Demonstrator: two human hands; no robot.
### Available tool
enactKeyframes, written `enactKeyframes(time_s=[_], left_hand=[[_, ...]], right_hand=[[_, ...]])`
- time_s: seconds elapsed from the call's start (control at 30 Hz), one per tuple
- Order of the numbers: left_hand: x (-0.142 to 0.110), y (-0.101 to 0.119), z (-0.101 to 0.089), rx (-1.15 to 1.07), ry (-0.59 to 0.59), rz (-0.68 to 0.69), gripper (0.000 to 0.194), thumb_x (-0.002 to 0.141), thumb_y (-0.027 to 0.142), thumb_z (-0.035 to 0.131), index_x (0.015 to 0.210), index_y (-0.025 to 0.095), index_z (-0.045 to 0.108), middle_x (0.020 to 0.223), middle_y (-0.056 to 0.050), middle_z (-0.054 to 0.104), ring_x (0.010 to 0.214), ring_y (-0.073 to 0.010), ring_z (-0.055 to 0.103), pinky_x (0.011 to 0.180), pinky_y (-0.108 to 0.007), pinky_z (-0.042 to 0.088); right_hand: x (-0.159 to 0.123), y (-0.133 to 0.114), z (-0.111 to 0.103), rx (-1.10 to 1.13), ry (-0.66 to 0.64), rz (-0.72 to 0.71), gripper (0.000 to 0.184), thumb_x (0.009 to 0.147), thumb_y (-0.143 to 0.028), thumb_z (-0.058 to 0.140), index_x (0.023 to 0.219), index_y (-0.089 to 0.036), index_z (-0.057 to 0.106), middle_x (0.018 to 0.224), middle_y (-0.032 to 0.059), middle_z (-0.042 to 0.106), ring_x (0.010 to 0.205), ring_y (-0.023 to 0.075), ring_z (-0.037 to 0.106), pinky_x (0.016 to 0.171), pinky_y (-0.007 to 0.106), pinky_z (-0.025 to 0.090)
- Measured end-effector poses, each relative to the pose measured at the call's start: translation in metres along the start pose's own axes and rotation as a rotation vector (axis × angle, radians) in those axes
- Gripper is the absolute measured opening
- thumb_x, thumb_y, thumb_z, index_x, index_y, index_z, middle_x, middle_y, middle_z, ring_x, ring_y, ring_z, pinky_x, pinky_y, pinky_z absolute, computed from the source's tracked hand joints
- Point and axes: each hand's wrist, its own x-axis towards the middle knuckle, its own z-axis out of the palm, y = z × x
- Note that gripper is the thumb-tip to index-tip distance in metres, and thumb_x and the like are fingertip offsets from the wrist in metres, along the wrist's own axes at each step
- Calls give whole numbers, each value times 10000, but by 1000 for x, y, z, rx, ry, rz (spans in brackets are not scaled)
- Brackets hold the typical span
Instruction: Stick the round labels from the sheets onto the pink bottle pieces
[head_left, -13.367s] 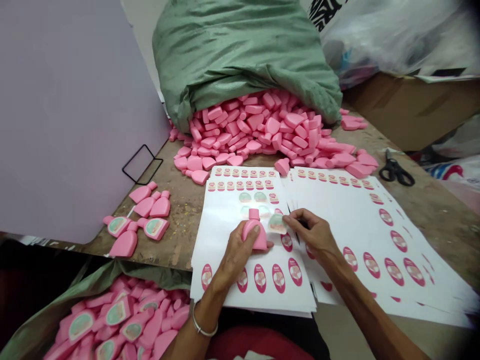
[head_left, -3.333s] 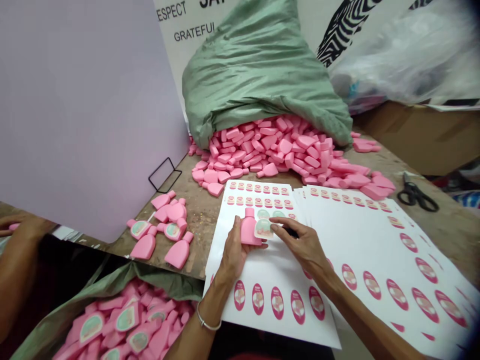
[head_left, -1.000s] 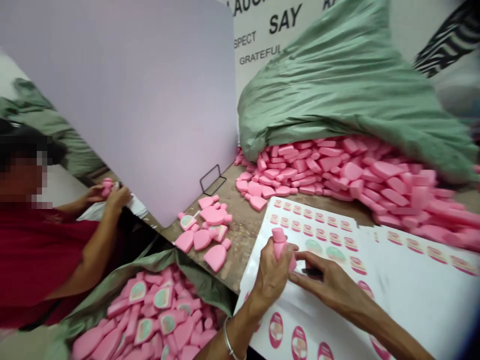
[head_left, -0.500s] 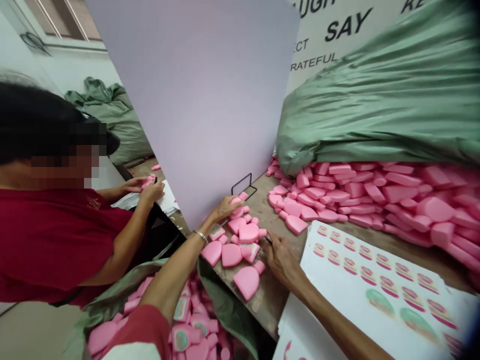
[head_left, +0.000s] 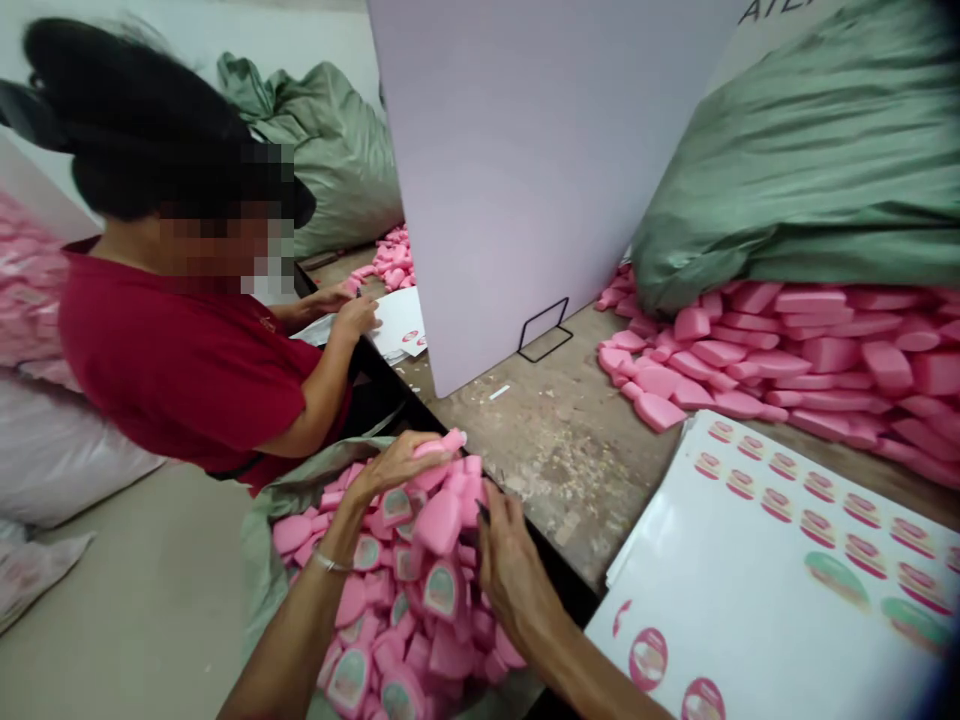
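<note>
My left hand (head_left: 401, 465), with a bangle at the wrist, curves over pink bottles (head_left: 439, 520) at the top of an open green sack (head_left: 262, 530). One bottle's neck sticks out past its fingers. On the other side of this cluster, my right hand (head_left: 514, 560) presses in with its fingers close together. A small dark pointed tool (head_left: 482, 512) shows at its fingertips; its exact kind is unclear. Many bottles in the sack carry oval green-and-cream labels (head_left: 441, 588). Blur hides which bottles each hand touches.
Label sheets (head_left: 787, 540) lie stacked on the worktable (head_left: 570, 440) at right. Behind them, unlabelled pink bottles (head_left: 810, 350) spill from a big green sack (head_left: 810, 180). A pale divider (head_left: 540, 200) stands on a wire foot (head_left: 545, 330). At left a co-worker (head_left: 187, 340) handles a pink piece.
Both hands have moved the group of pink bottles off the tabletop to the sack below the table edge. The view has turned left and down.
</note>
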Motion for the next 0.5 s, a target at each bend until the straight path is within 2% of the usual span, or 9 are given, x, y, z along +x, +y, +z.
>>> enactKeyframes(time_s=[0.07, 0.13, 0.23, 0.3, 0.37, 0.43, 0.5], left_hand=[[-27, -9, -27, 66, -166, -21, 161, 512, 141, 742, 452, 176, 597, 469, 56, 552, 498, -110, 463, 532, -205, 389], [-49, -15, -46, 146, -249, -37, 150, 545, 170, 729, 472, 196, 601, 485, 53, 542, 502, -116, 437, 528, -211, 370], [-72, -16, -50, 250, -260, -20, 137, 654, 290, 690, 578, 195, 627, 570, 32, 551, 553, -134, 448, 538, -224, 368], [-82, -11, -35, 205, -280, 0, 197, 719, 367, 647, 657, 180, 629, 626, 15, 564, 589, -141, 482, 552, -228, 386], [-89, -2, -6, -10, -354, -11, 254, 779, 417, 588, 795, 167, 626, 666, -2, 585, 600, -146, 532, 565, -236, 425], [-95, 10, 33, -276, -482, -60, 307, 815, 443, 548, 938, 164, 583, 707, -21, 605, 586, -147, 570, 547, -247, 464], [-102, 23, 77, -444, -616, -110, 320, 812, 440, 567, 976, 166, 544, 756, -38, 618, 581, -143, 586, 524, -252, 492]], right_hand=[[-26, -13, 14, 53, -85, -23, 564, 813, -131, 379, 1364, -249, 399, 1123, 99, 593, 970, 222, 618, 820, 334, 511], [-48, -18, 16, 89, -136, -29, 550, 814, -157, 399, 1357, -243, 418, 1154, 95, 603, 1043, 229, 600, 875, 341, 498], [-74, -14, -10, 126, -185, -17, 468, 850, -228, 395, 1311, -207, 471, 1200, 115, 598, 1085, 234, 586, 921, 351, 475], [-86, -7, -42, 166, -235, 64, 399, 896, -291, 358, 1258, -211, 507, 1089, 102, 651, 974, 213, 635, 855, 325, 505], [-96, 0, -81, 180, -223, 211, 372, 931, -354, 309, 1201, -228, 532, 826, 50, 678, 731, 178, 656, 692, 277, 531], [-105, 8, -121, 140, -122, 311, 360, 933, -405, 312, 1136, -236, 557, 710, 20, 648, 627, 162, 625, 610, 248, 511], [-114, 19, -160, 41, 44, 363, 344, 907, -450, 371, 1074, -233, 579, 745, 31, 658, 648, 167, 625, 613, 247, 503]])
